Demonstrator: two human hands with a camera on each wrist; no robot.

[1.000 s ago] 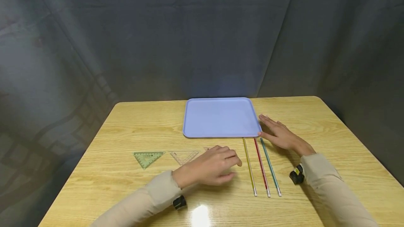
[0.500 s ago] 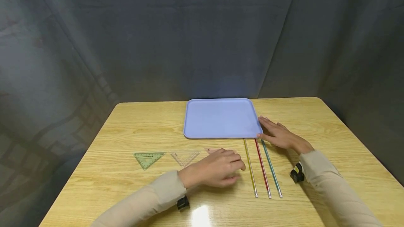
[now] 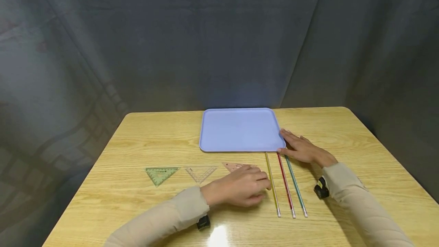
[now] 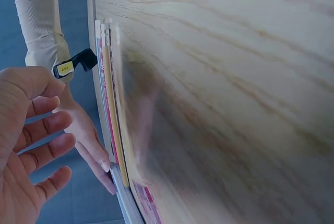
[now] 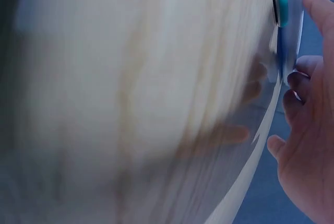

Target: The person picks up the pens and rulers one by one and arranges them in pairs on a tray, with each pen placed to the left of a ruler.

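The left hand (image 3: pixel 245 189) has a loose, half-open grip — fingers gently curled, holding nothing, the fingertips just beside the yellow stick (image 3: pixel 272 183) at about its middle. The left wrist view shows those fingers (image 4: pixel 42 151) spread and relaxed, apart from the sticks. The right hand (image 3: pixel 301 147) lies flat on the surface (image 3: pixel 360 144), fingers straight, its fingertips touching the near right corner of the blue tray (image 3: pixel 240 129); it grips nothing.

Three thin sticks lie side by side near the middle of the surface — yellow, then the red stick (image 3: pixel 284 184), then the teal stick (image 3: pixel 294 183). Their long axes run from the tray's near edge toward the surface's near edge, slanting slightly right; the far ends reach the tray's rim.

Toward the left edge sit a green set square (image 3: pixel 160 173), a clear set square (image 3: pixel 200 172) and a pink set square (image 3: pixel 234 166), the last partly hidden by the left hand.
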